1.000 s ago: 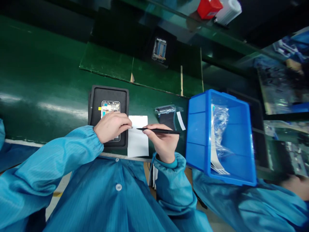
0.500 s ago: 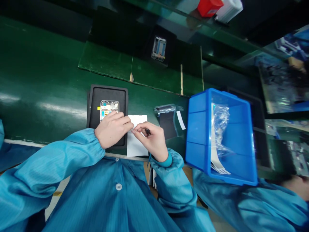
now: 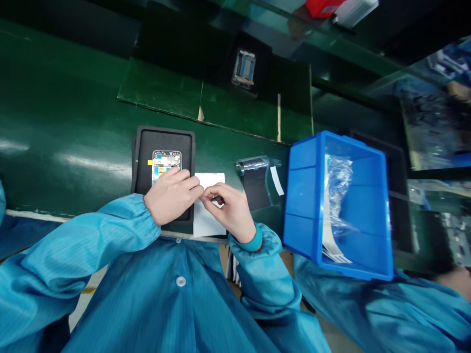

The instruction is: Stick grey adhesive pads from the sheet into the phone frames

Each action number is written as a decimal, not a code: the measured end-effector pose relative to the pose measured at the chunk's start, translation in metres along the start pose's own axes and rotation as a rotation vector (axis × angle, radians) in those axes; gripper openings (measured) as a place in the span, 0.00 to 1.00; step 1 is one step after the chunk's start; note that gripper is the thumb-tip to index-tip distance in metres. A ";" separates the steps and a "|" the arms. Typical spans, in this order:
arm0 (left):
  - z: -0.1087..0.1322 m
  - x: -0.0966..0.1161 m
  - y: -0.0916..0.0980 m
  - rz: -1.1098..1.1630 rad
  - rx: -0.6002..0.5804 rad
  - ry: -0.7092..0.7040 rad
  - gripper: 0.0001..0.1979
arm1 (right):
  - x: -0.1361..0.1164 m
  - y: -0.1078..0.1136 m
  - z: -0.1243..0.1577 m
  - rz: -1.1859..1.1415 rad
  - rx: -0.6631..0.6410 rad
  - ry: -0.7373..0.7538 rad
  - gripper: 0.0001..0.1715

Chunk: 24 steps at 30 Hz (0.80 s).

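Observation:
My left hand (image 3: 172, 196) is closed, its fingertips meeting those of my right hand at the edge of a white sheet (image 3: 209, 226). Anything pinched in the left fingers is hidden. A small black piece (image 3: 218, 199) shows between the curled fingers of my right hand (image 3: 232, 210); its kind cannot be made out. Partly under my left hand lies an opened phone (image 3: 167, 159) with its inner boards exposed and a yellow tab at its left side. The phone rests in a black tray (image 3: 145, 142).
Right of my hands lie a dark sheet with clear film (image 3: 256, 189) and a white strip (image 3: 276, 180). A blue bin (image 3: 301, 196) holds clear plastic and white strips. Another phone frame (image 3: 244, 68) sits on the raised green shelf (image 3: 162, 81). A co-worker's sleeve (image 3: 331, 289) is at right.
My hands stay together at nearly the same spot. The black piece in my right fingers has turned a little, and the whole view has shifted slightly.

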<state>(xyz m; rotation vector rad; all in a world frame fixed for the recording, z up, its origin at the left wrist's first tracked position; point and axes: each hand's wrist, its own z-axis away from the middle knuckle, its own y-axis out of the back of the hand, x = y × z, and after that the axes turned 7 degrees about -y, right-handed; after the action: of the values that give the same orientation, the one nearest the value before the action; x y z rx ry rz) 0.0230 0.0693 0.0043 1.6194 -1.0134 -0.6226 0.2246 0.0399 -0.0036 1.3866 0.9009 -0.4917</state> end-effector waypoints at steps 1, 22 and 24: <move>0.000 0.000 0.000 0.005 0.000 0.003 0.07 | 0.001 0.000 0.000 0.003 0.006 0.005 0.08; -0.003 0.004 0.003 0.007 -0.034 -0.028 0.09 | 0.011 0.002 0.003 0.073 -0.006 0.103 0.12; -0.004 0.006 0.003 0.008 -0.045 -0.033 0.10 | 0.012 0.001 0.003 0.067 -0.016 0.098 0.11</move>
<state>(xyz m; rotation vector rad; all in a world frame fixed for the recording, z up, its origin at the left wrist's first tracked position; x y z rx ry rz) 0.0278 0.0658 0.0090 1.5692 -1.0227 -0.6640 0.2336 0.0398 -0.0123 1.4312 0.9324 -0.3672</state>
